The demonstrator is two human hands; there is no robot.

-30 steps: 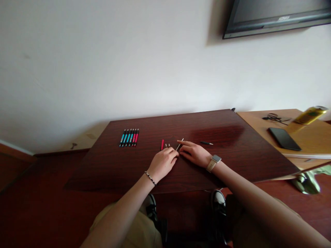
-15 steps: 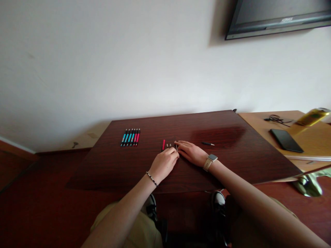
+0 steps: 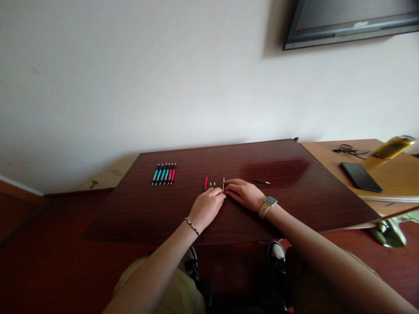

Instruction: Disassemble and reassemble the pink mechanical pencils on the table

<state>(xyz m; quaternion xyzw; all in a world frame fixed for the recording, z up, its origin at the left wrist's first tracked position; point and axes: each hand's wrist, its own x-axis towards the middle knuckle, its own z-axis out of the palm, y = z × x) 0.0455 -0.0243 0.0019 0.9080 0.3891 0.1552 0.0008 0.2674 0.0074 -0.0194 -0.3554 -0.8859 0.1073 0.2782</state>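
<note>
The left hand (image 3: 208, 205) is low over the near middle of the dark wooden table (image 3: 262, 157), its fingers bent and drawn together. The right hand (image 3: 245, 194) comes in from the right, fingers loosely curved and partly spread, its fingertips close to those of the left. Between the two sets of fingertips a thin pale stick (image 3: 223, 183) points towards the far side, its near end at the left fingertips. Those fingertips are hidden or too small to make out, so I cannot tell which hand grips the stick, or whether both do.

Just beyond the left hand lies a red tube (image 3: 206, 182), its near end partly behind the knuckles. Two small pale pieces (image 3: 212, 184) lie side by side between the tube and the stick. Past the right hand, to the far right, is a short dark pen piece (image 3: 262, 181) with a lighter tip. Well apart on the left of the table, a neat row of pens (image 3: 163, 174) lies side by side, blue ones on the left and red ones on the right.
</note>
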